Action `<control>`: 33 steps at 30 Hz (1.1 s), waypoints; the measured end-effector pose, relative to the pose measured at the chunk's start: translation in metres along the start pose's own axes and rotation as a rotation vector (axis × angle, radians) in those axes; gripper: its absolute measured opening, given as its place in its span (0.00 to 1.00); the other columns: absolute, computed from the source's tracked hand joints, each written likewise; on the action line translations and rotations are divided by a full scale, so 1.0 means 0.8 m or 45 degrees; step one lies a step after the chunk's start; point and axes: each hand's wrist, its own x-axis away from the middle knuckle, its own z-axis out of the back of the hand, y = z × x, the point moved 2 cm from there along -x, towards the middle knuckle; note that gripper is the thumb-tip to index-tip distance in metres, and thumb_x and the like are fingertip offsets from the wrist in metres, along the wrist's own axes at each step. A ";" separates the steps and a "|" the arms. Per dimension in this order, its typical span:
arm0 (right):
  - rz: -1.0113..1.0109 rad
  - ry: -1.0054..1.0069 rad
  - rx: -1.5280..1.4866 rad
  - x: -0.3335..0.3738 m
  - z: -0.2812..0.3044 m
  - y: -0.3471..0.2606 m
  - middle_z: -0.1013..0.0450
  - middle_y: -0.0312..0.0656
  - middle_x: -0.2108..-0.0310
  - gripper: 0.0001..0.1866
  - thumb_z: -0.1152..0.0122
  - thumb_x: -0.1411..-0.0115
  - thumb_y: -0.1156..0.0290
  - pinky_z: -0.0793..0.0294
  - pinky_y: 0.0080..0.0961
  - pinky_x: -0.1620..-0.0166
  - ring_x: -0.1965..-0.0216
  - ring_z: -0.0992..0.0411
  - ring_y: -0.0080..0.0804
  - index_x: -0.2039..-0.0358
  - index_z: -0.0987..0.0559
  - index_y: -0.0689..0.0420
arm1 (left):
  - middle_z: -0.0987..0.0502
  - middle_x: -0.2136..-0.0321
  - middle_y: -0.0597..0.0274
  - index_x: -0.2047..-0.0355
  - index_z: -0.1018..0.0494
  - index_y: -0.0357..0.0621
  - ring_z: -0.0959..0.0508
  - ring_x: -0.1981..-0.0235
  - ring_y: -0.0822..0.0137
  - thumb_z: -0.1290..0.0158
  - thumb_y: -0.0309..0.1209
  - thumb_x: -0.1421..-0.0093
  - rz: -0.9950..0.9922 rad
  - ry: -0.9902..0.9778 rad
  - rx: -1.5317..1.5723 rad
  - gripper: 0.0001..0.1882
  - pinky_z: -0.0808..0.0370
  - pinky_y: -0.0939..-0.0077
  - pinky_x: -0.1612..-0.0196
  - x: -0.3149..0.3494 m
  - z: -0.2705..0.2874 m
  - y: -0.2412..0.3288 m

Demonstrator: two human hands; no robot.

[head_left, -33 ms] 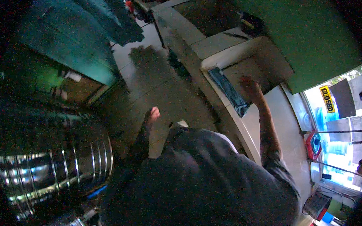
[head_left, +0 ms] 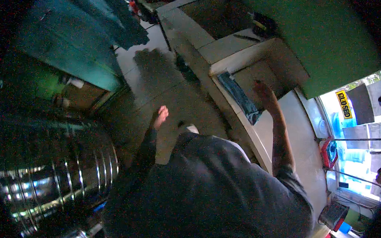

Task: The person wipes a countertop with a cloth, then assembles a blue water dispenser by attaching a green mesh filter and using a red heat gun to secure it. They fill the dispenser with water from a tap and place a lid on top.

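Note:
My left hand [head_left: 161, 116] hangs over the tiled floor, fingers loosely bent and a little apart, with nothing visible in it. My right arm reaches forward above the pale counter. At its end my right hand [head_left: 265, 95] is in shadow over a brown, sunken box-like section [head_left: 275, 71]. Its fingers look stretched out, and I see no object in them; whether they touch a surface I cannot tell. To the left of this hand a long, dark blue-grey flat thing [head_left: 239, 98] lies along the counter's edge.
The pale counter [head_left: 301, 137] runs along my right side to a bright window [head_left: 353, 127]. A red basket [head_left: 328, 153] stands by that window. On my left are a large ribbed shiny metal tank [head_left: 63, 168] and a teal cabinet [head_left: 69, 48]. Tiled floor [head_left: 157, 95] stretches ahead.
My left hand has moved slightly forward, away from my body. The right hand stays over the sunken section, and the whole view has shifted a little.

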 end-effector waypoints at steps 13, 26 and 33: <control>-0.606 0.180 -0.624 -0.327 -0.034 -0.081 0.26 0.41 0.51 0.20 0.46 0.34 0.61 0.30 0.31 0.48 0.50 0.28 0.31 0.47 0.28 0.60 | 0.24 0.51 0.58 0.48 0.30 0.44 0.23 0.53 0.63 0.51 0.42 0.34 -0.117 -0.079 -0.184 0.20 0.26 0.68 0.53 -0.784 -0.135 0.217; -0.543 0.080 -0.761 -0.615 -0.093 0.050 0.25 0.40 0.53 0.18 0.48 0.33 0.62 0.28 0.28 0.49 0.51 0.27 0.31 0.47 0.29 0.58 | 0.23 0.52 0.58 0.47 0.30 0.43 0.23 0.53 0.62 0.53 0.42 0.33 0.189 -0.044 -0.078 0.20 0.26 0.67 0.52 -1.051 -0.108 0.040; -1.164 0.553 -0.804 -0.799 -0.261 0.284 0.25 0.41 0.54 0.18 0.44 0.36 0.60 0.28 0.33 0.52 0.54 0.26 0.35 0.50 0.25 0.56 | 0.24 0.52 0.58 0.47 0.31 0.43 0.23 0.53 0.63 0.53 0.42 0.33 0.272 -0.138 -0.202 0.21 0.27 0.67 0.51 -1.078 -0.055 0.060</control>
